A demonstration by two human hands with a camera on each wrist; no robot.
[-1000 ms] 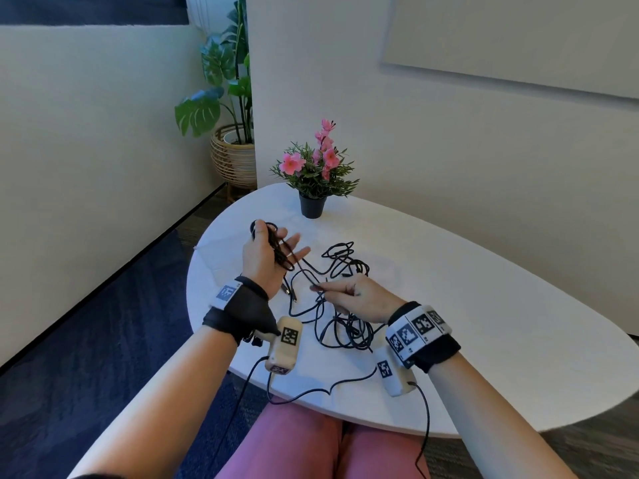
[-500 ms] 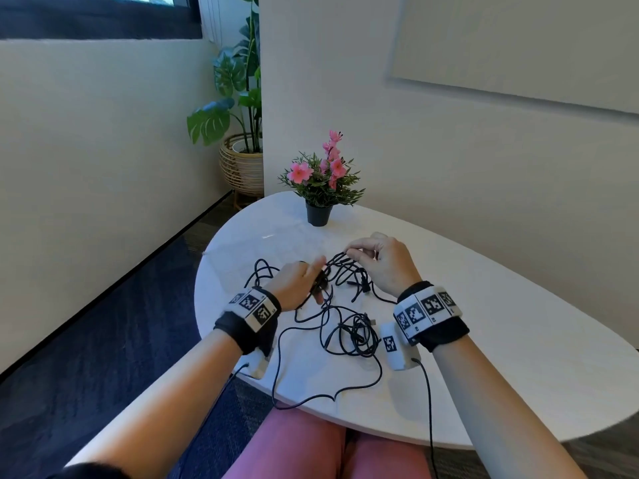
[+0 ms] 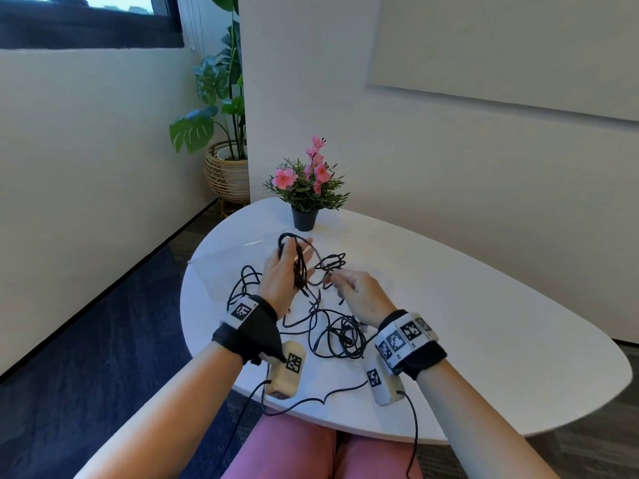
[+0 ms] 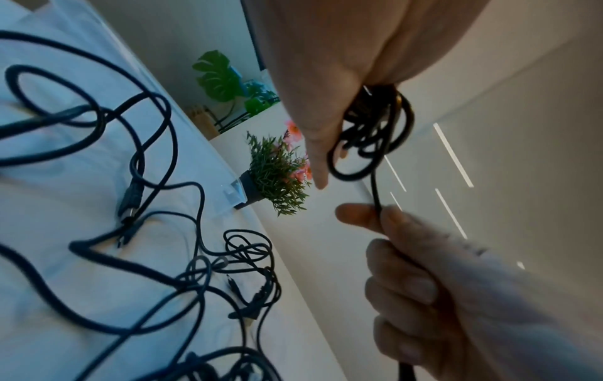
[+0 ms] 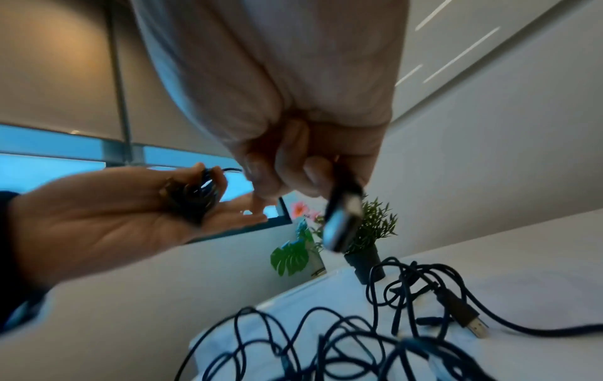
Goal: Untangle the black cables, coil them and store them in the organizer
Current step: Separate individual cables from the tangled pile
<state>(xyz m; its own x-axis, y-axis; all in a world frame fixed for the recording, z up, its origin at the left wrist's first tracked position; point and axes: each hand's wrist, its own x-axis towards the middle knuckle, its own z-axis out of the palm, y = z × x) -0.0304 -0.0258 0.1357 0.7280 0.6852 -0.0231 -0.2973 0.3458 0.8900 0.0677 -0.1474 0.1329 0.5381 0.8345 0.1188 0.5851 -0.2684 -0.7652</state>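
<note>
Several black cables (image 3: 332,335) lie tangled on the white table (image 3: 466,340) in front of me. My left hand (image 3: 288,267) is raised above the table with its fingers stretched out, and its thumb clamps a small black cable coil (image 3: 299,267) against the palm; the coil (image 4: 372,129) hangs from the thumb crook. My right hand (image 3: 349,292) pinches the same cable's free end just right of the coil, and the silver USB plug (image 5: 342,221) sticks out past its fingers. A clear organizer (image 3: 214,271) stands at the table's left, hard to make out.
A small potted plant with pink flowers (image 3: 306,188) stands at the table's far edge behind the hands. A wall runs along the far side of the table. A large plant in a wicker basket (image 3: 226,167) is on the floor beyond. The near table edge is above my lap.
Half a second ago both hands were low over the tangle. My left hand has since risen with the coil, and my right hand has drawn back toward me holding the cable end.
</note>
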